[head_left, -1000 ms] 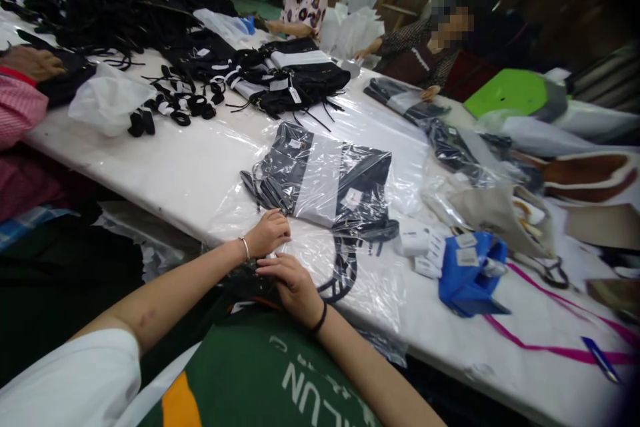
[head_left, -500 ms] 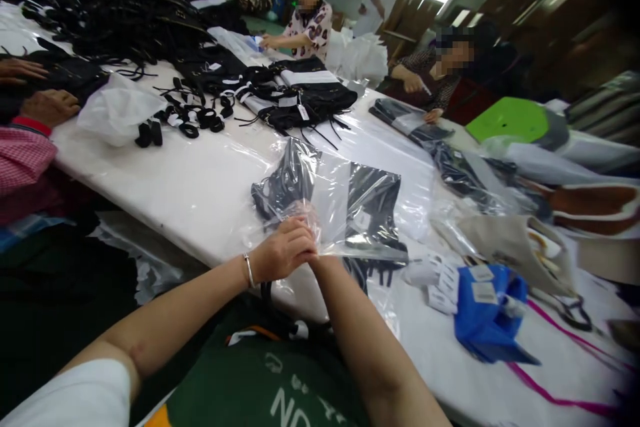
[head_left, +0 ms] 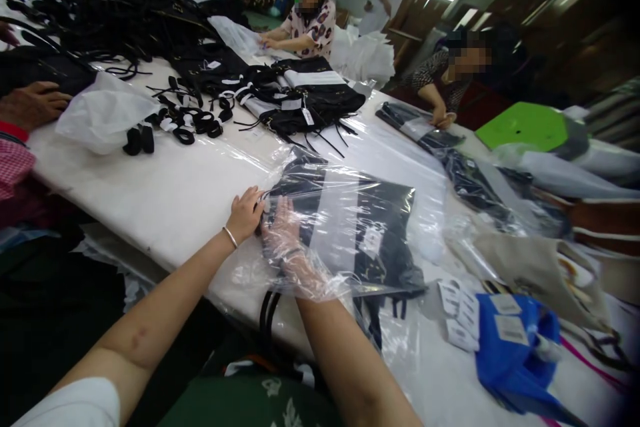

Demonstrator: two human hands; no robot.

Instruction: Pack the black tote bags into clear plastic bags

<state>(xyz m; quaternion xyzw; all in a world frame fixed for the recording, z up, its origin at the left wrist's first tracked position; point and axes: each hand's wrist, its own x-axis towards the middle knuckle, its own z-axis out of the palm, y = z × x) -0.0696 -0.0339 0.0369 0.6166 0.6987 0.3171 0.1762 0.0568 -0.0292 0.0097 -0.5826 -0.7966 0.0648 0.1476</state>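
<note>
Two hands at one clear plastic bag (head_left: 350, 213) lying on the white tabletop (head_left: 165, 193) before me: my right hand (head_left: 284, 233) is pushed inside its open mouth, fingers spread flat on the black-and-white garment (head_left: 370, 233) within. My left hand (head_left: 246, 212) pinches the bag's edge just beside it. A blue pouch (head_left: 515, 353) lies well apart to the right.

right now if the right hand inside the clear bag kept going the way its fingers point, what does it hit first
The right hand points up and away inside the clear plastic bag. It would likely first meet the black and white garment already under its fingers; depth is unclear.
</note>
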